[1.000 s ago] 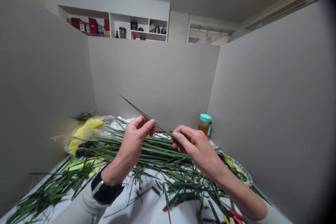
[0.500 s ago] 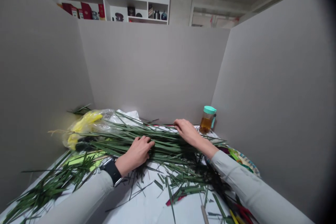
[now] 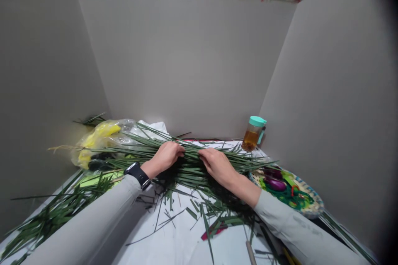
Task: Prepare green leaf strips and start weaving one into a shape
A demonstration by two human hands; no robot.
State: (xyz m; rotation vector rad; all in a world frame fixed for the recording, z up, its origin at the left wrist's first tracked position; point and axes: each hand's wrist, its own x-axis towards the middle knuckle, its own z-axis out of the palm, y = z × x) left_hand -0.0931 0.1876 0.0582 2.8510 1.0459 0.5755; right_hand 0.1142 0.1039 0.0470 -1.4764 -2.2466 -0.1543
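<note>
I have the left hand (image 3: 166, 157) and right hand (image 3: 220, 169) at the long leaves (image 3: 191, 173) lying across the table (image 3: 155, 248), fingertips bent into the pile; whether they pinch any, I cannot tell. Lying lengthwise probably suits two-handed reach. The lidded jar (image 3: 251, 134) holds amber liquid (image 3: 249, 141), the basket (image 3: 318, 203) a purple piece (image 3: 275, 184), the clear bag (image 3: 128, 126) yellow stuff (image 3: 101, 133).

Leaves (image 3: 190, 170) on table (image 3: 168, 243), basket (image 3: 316, 205) right
</note>
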